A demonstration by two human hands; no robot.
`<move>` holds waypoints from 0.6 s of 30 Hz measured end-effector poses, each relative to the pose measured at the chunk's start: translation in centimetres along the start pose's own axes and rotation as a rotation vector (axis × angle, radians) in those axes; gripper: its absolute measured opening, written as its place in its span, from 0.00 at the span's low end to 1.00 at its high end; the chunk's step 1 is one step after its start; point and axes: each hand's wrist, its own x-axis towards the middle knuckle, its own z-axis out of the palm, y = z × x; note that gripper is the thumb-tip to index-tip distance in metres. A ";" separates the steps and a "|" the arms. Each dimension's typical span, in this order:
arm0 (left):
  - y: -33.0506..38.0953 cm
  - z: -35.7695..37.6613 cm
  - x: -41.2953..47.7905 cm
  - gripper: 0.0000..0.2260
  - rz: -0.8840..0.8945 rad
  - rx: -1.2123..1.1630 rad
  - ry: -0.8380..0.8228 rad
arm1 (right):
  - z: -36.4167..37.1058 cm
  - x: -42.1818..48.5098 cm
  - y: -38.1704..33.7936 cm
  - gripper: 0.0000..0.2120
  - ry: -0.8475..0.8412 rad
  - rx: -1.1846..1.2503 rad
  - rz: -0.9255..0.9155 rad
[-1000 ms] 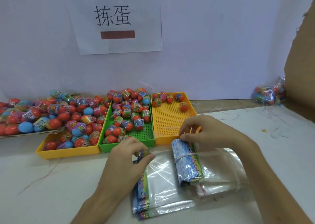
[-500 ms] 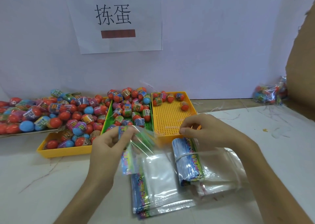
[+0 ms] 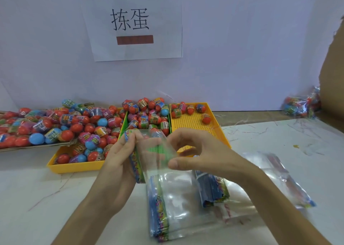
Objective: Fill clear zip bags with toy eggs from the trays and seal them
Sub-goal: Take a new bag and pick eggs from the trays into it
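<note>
Hands first: my left hand (image 3: 121,155) and my right hand (image 3: 201,151) are both raised over the white table (image 3: 37,198), and both grasp one clear zip bag (image 3: 158,148). The left fingers and thumb pinch its colour-printed edge. The right thumb and curled fingers pinch the clear side opposite. The bag hangs between them, in front of the near end of the green tray (image 3: 124,125), and no egg shows inside it.

Stock of bags: a flat stack of bags (image 3: 167,207) lies on the table directly below my hands. A banded bundle of bags (image 3: 212,189) rests on the right part of that stack. A loose bag (image 3: 279,179) lies further right, blurred.

Trays: three stand side by side at the far side of the table. The left yellow tray (image 3: 78,167) is heaped with toy eggs (image 3: 89,127), mostly red, some blue. The green tray is also heaped. The right yellow tray (image 3: 189,123) holds a few eggs along its far end, and most of its perforated floor shows. A further flat tray (image 3: 28,148) at the far left carries more eggs.

Other items: a filled bag of eggs (image 3: 301,105) lies at the far right against the wall, beside a cardboard panel (image 3: 333,77). A paper sign (image 3: 134,21) with two printed characters hangs on the wall above the trays.
</note>
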 end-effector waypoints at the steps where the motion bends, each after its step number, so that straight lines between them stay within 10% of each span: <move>1: -0.2 -0.1 0.1 0.14 -0.005 0.001 0.025 | -0.3 0.0 0.2 0.12 0.006 0.057 -0.006; 10: -0.1 -0.1 0.5 0.09 0.064 -0.003 0.192 | -1.3 0.6 0.6 0.24 0.407 0.334 0.013; 18: 0.0 -0.1 0.3 0.07 0.138 0.105 0.322 | -1.7 0.4 0.9 0.07 0.540 0.146 0.015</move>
